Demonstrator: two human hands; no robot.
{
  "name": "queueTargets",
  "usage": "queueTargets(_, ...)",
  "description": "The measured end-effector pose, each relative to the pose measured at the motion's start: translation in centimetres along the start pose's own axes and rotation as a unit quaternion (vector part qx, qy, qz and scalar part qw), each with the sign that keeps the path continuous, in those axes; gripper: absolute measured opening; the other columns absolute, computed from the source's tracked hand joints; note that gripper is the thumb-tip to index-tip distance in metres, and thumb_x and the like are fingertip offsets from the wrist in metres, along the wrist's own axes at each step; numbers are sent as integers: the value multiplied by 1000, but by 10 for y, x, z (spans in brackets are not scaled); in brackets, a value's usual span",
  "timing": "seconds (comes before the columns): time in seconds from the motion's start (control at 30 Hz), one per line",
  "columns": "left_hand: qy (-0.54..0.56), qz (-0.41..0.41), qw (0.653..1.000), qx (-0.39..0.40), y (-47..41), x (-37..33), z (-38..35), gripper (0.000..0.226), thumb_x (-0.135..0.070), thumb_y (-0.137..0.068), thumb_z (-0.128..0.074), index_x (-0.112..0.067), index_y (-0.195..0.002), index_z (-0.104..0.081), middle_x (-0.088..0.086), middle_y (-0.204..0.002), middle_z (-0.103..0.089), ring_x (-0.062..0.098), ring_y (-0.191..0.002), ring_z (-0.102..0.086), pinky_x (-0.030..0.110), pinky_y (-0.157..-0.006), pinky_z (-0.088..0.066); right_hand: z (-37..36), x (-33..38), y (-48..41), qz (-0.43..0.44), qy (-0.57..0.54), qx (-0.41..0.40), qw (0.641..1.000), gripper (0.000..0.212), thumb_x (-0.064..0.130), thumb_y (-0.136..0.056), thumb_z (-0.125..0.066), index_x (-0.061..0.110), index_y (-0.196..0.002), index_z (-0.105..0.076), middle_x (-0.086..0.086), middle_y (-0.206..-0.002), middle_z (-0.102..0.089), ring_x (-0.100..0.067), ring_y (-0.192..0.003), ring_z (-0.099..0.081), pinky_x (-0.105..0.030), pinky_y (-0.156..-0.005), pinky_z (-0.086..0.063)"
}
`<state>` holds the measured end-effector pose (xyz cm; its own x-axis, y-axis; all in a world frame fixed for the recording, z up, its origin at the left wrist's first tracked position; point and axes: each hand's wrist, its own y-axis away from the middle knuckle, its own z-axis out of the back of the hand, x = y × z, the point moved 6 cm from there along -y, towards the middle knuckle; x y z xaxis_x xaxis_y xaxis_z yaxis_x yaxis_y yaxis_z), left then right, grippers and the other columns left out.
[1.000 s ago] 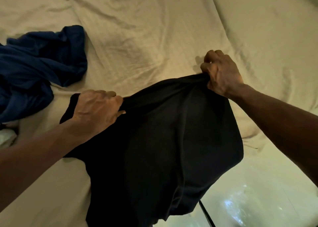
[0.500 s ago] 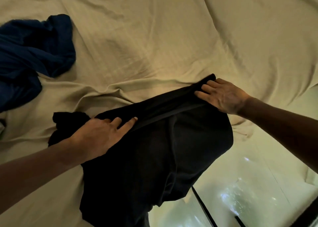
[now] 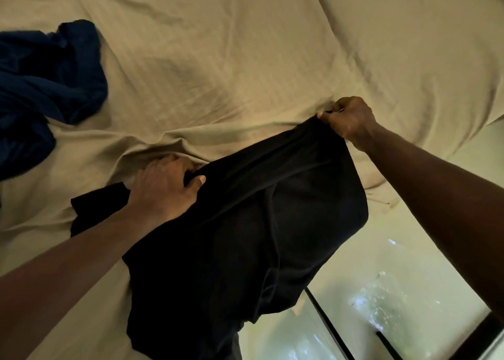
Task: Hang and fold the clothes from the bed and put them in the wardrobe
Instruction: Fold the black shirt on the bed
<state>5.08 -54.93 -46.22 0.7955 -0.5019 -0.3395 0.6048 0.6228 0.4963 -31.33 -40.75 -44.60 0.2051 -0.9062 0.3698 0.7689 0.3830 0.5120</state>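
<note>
A limp black fabric garment lies at the near edge of the beige-sheeted bed, half draped over the side, its top edge gripped by the left hand and pinched by the right hand; pulling both ends evenly taut should give a straight, crease-free fold.

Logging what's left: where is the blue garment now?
In the head view, the blue garment lies crumpled at the left edge on the beige sheet, apart from the black garment.

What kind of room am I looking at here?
Most likely a bedroom: a wrinkled beige bedsheet fills the view, the left hand and right hand grip a black garment on it, and a crumpled blue garment lies at the left.
</note>
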Motion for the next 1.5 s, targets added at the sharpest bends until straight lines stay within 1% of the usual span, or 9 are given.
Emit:
queueTargets(0.27,106,-18,983,-147,10,2,13,23,-38,-104,-54,-16,-109,-57,10,-98,-65,37,-96,-65,40,-77,-43,16,10,-4,53,-207,-142,966,18,21,-95,-71,31,-84,-60,2,-77,-69,-7,-59,-57,-24,-59,-48)
queueTargets(0.4,2,-55,985,-161,8,3,4,26,-44,-103,-53,-18,-108,-53,10,-99,-64,38,-87,-67,47,-71,-52,5,11,-6,66,-131,-154,977,4,23,-96,-68,26,-97,-65,9,-86,-70,-6,-74,-64,-24,-72,-52)
queueTargets(0.53,-130,-62,971,-188,20,1,3,42,-50,-100,-52,-16,-125,-55,15,-118,-56,40,-106,-55,52,-86,-40,-4,22,26,193,141,-227,944,22,31,-97,-58,23,-117,-62,-5,-118,-60,-27,-112,-54,-45,-96,-43)
queueTargets(0.67,-141,-227,950,-159,49,-23,-8,49,-52,-92,-58,-19,-127,-63,9,-114,-58,35,-101,-56,50,-82,-41,-42,19,80,361,242,-109,894,42,34,-78,-54,17,-117,-59,-13,-113,-53,-35,-104,-51,-47,-89,-41)
queueTargets(0.77,-163,-282,943,-73,56,-23,-33,53,-42,-89,-57,-18,-137,-58,5,-113,-56,29,-95,-59,44,-77,-48,-59,-14,92,363,376,-40,852,55,33,-77,-58,20,-130,-53,-10,-120,-51,-35,-109,-51,-48,-93,-43)
queueTargets(0.97,-60,-254,963,-71,55,-15,-34,71,-11,-75,-78,-10,-142,-57,6,-107,-52,25,-90,-61,39,-66,-60,-27,-29,62,357,410,-63,837,51,12,-89,-59,14,-140,-49,-17,-115,-53,-38,-102,-52,-49,-85,-48)
queueTargets(1.17,2,-229,973,35,57,-16,-40,69,-33,-90,-66,-28,-155,-42,-9,-119,-49,15,-110,-57,34,-90,-56,-15,-36,57,362,470,-20,805,61,21,-91,-64,22,-148,-42,-15,-120,-52,-35,-109,-50,-49,-95,-44)
queueTargets(1.37,-3,-203,964,-169,89,-9,1,38,-29,-90,-61,-26,-127,-67,-4,-123,-60,24,-112,-59,43,-94,-43,-45,15,116,327,222,-106,912,47,17,-83,-53,15,-129,-64,-14,-116,-57,-37,-109,-54,-48,-93,-46)
queueTargets(1.5,196,129,906,-352,125,75,33,60,-12,-71,-57,-22,-131,-61,5,-133,-56,29,-122,-56,48,-105,-44,-121,65,201,380,-31,31,924,36,16,-85,-53,18,-117,-69,2,-105,-61,-18,-100,-62,-37,-93,-53)
